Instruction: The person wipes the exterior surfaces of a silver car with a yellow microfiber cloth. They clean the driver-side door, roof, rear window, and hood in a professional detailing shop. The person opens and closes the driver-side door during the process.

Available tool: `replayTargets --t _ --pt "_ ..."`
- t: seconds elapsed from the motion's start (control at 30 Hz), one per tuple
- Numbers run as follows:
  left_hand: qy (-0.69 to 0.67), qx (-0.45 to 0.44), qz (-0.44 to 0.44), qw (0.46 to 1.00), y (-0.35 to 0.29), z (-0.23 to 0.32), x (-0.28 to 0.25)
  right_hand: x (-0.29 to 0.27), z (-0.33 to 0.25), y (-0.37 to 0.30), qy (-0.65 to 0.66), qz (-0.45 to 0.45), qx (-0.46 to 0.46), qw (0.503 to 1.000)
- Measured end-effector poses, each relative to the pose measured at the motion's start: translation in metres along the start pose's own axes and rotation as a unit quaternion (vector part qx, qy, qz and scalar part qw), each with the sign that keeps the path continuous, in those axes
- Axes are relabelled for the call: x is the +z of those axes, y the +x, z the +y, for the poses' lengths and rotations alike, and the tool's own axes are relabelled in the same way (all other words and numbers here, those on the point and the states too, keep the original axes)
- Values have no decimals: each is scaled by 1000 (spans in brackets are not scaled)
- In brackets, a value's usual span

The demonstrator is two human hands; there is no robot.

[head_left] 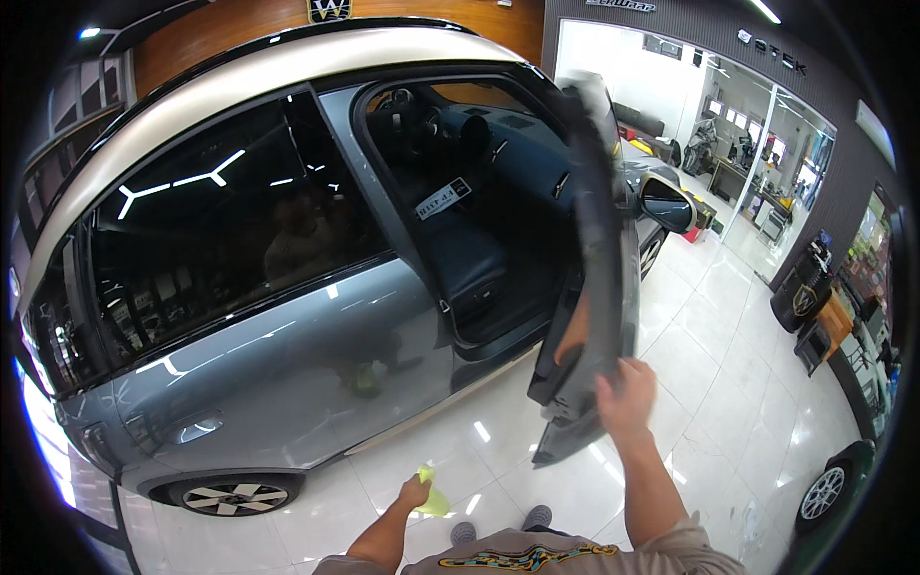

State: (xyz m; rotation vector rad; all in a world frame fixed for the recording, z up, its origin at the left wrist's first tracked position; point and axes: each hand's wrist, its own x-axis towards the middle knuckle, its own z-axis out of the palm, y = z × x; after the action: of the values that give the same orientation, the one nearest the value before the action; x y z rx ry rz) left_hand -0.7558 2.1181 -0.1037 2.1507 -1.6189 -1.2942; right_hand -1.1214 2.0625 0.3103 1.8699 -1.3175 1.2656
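while door [599, 240] ajar, hands on edge, cloth [433, 496]

Light: bright showroom, ceiling strips overhead.
Glare: strip reflections on car window [220, 220] and glossy floor [728, 383].
Edges: fisheye bend, black corners.
Blur: slight throughout.
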Motion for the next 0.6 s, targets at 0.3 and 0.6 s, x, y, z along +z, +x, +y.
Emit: replayTargets --t 0.3,0.6 --pt "10 -62 -50 997 -85 -81 89 72 -12 -39 230 -265 49 935" --pt "241 -44 -149 958 -26 26 120 -63 166 -263 175 -649 274 688"
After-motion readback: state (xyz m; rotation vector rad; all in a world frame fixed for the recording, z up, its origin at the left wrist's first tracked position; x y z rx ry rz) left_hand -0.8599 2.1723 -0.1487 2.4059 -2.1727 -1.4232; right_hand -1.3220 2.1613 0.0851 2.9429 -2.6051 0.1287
